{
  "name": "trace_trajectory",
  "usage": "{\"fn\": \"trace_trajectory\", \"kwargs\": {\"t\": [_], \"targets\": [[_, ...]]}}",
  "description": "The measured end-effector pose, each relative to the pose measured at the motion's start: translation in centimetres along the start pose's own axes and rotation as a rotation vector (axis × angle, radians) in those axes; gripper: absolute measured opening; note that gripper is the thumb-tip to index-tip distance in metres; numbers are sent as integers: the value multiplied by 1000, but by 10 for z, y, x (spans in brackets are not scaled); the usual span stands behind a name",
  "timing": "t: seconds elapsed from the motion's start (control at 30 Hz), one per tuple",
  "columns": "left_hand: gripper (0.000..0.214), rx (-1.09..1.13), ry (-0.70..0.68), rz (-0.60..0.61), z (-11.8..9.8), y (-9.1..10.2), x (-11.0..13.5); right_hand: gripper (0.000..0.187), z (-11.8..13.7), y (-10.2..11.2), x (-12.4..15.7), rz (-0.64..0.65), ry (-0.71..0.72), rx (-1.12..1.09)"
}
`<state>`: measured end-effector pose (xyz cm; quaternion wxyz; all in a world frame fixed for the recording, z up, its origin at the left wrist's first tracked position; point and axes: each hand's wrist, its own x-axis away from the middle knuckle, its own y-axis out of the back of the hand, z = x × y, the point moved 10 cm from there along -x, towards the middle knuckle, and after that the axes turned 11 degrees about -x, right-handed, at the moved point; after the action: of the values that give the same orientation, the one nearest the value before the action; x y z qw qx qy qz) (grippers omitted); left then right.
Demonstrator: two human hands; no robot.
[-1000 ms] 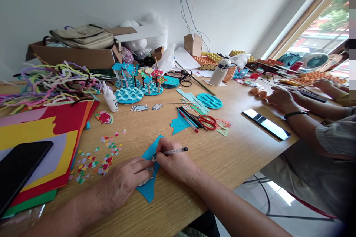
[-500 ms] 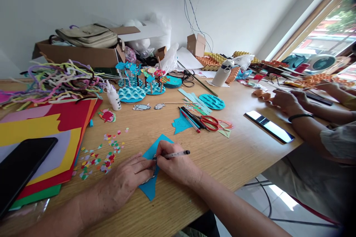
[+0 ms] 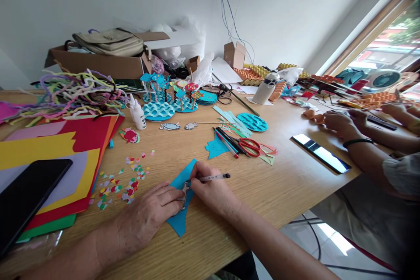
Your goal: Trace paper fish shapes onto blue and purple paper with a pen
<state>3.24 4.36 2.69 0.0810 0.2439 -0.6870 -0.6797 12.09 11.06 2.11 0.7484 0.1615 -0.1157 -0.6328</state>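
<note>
A piece of blue paper [image 3: 180,226] lies on the table in front of me. On it rests a small fish cutout [image 3: 185,190], partly covered by fingers. My left hand [image 3: 154,205] lies flat with its fingers stretched over the cutout and the paper, holding both down. My right hand [image 3: 213,192] grips a pen [image 3: 215,177] at the cutout's right edge; its tip is hidden by the fingers. Beyond are another blue paper piece [image 3: 215,148], several pens [image 3: 229,140] and red-handled scissors [image 3: 251,147].
Left are colored sheets [image 3: 83,175] with a black phone [image 3: 36,201], paper bits [image 3: 131,183] and a glue bottle [image 3: 138,113]. Fish crafts [image 3: 159,111] and pipe cleaners [image 3: 82,96] stand behind. A co-worker's hands [image 3: 344,124] are at the right, near another phone [image 3: 320,153].
The whole view has shifted slightly, so things sit a little further right. My right hand and the pen have moved slightly along the cutout's edge, uncovering more of it. My left hand stays pressed down.
</note>
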Motion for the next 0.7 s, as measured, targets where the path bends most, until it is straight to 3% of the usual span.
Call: {"fn": "trace_trajectory", "kwargs": {"t": [0.7], "targets": [[49, -63, 28, -37, 0, -4, 5, 12, 7, -19, 8, 141, 2, 61]]}}
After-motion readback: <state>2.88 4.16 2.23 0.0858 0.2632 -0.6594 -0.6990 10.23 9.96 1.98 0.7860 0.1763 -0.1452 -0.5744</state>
